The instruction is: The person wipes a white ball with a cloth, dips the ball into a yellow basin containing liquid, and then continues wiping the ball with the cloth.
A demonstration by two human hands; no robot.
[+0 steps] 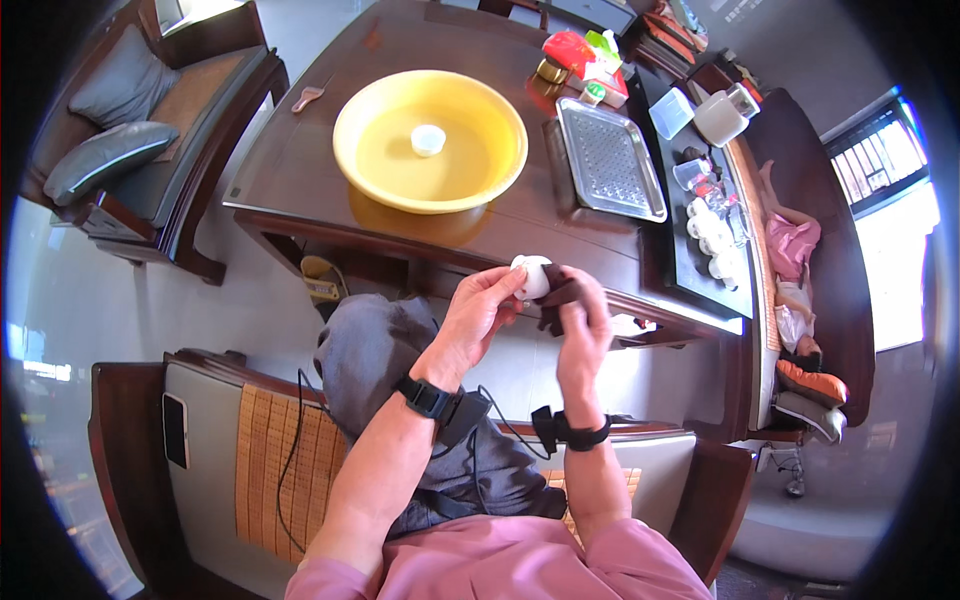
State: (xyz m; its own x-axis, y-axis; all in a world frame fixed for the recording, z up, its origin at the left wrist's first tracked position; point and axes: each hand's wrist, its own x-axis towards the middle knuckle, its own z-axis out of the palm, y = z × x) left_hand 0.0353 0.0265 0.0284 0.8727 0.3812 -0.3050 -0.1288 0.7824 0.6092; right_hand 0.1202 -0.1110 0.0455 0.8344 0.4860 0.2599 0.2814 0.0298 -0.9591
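Note:
My left hand (480, 307) grips a small white cup (534, 277) between thumb and fingers, just past the near edge of the wooden table (300, 172). A dark brown cloth (556, 300) is bunched in my right hand (589, 315) and touches the cup's right side. On the table stands a large yellow basin (352, 172) with a small white cup (427, 140) inside it. To the basin's right lies a metal tray (611, 161) with a perforated surface. Several white cups (709, 232) are grouped on a black tray (686, 277) farther right.
A pink-handled brush or scraper (307, 97) lies left of the basin. Beyond the metal tray are a red package (568, 51) and a green-lidded jar (592, 93). Plastic containers (671, 114) stand on the right. A person (793, 247) lies on the bench at the far right.

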